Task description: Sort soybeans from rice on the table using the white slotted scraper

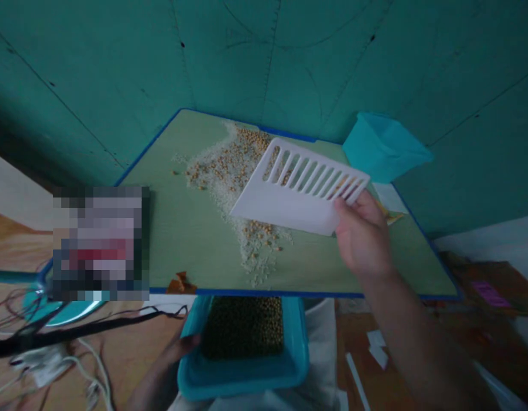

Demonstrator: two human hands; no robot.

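Observation:
My right hand (362, 237) is closed on the right end of a white plastic scraper (285, 202) with a row of long slots. The scraper is held above the table, over a spread of pale grains (218, 185) mixed with round yellowish beans (255, 138). At the lower left, my left hand (184, 347) grips the left rim of a blue plastic basin (244, 379); its fingers are partly hidden. Below the table's front edge, the basin holds many small dark green beans (238, 334), with yellowish ones along the right side.
The green table (186, 245) has blue edging and stands against a green wall (229, 63). A turquoise bag (386, 145) sits at the back right corner. A brown scrap (181, 282) lies at the front edge. Cables (96, 365) and paper scraps (377, 348) lie on the floor.

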